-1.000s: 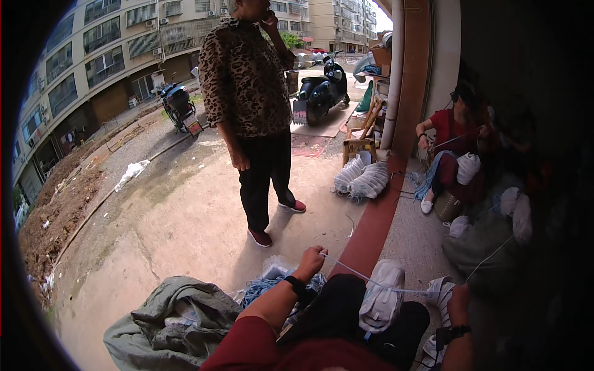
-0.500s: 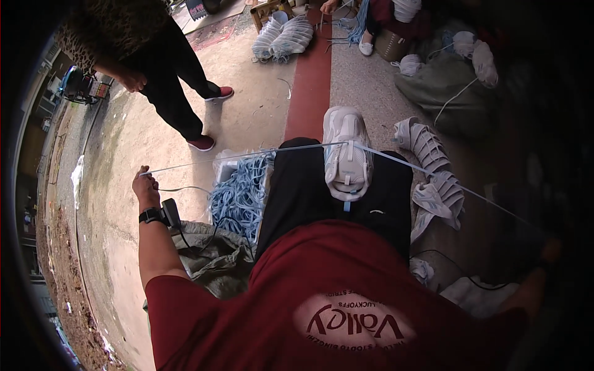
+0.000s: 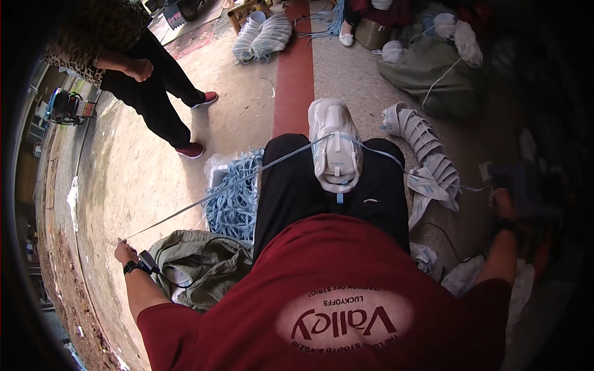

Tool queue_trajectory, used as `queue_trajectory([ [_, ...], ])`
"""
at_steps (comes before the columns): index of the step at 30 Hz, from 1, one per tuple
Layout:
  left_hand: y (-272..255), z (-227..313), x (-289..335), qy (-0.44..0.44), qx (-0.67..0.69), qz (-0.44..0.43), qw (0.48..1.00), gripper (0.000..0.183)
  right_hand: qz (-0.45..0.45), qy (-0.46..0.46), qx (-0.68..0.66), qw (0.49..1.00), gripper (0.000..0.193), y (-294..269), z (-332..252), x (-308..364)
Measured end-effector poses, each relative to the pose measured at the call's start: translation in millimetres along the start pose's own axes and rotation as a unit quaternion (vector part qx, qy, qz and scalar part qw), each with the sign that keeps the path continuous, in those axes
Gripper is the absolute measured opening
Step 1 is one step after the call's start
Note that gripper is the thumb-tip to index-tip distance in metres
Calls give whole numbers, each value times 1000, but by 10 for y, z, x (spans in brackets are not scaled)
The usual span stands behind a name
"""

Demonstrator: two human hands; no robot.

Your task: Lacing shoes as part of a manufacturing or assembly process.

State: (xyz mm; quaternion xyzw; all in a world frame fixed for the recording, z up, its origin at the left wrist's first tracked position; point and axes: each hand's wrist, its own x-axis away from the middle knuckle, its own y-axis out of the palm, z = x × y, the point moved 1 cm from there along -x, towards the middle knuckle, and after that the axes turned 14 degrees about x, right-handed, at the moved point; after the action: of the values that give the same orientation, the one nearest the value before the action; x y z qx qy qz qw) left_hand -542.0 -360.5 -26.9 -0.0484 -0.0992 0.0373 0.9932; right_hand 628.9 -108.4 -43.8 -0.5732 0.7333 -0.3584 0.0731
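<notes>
A white sports shoe (image 3: 339, 156) with pale blue parts rests across my thighs. One light blue shoelace (image 3: 167, 221) runs through the front of it and out to both sides. Far out at the left, my left hand (image 3: 127, 253) is closed on one end, and that stretch is straight and taut. The other stretch sags over the right thigh and reaches my right hand (image 3: 501, 203), whose fingers are closed on it in dim light. A small dark device on a cable sits at my left wrist.
Left of my legs are a box of tangled blue laces (image 3: 232, 207) and a green sack (image 3: 207, 263). Nested white shoe uppers (image 3: 427, 145) curve along the right. A person in dark trousers (image 3: 151, 93) stands ahead left; another sits farther off by a large green bag (image 3: 436, 77).
My left hand has moved down toward my body with its lace end. My right hand has come up and inward, and the lace on that side has gone from taut to slack.
</notes>
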Motion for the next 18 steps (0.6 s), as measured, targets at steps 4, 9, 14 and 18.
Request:
queue_trajectory([
  [4,474,-502,399,-80,-196,-199,957,30,-316,-12,6,949,12,1740,-1671,507],
  [9,1477,-782,2095,-214,-168,-531,803,13,-493,-210,99,838,10,3016,-2755,638],
  [14,2288,-679,3591,-171,-98,-732,652,25,-301,-368,364,801,5,3405,-3130,514],
  [18,2562,-374,4502,-123,-113,-818,551,33,15,-479,317,818,4,3593,-2938,457],
])
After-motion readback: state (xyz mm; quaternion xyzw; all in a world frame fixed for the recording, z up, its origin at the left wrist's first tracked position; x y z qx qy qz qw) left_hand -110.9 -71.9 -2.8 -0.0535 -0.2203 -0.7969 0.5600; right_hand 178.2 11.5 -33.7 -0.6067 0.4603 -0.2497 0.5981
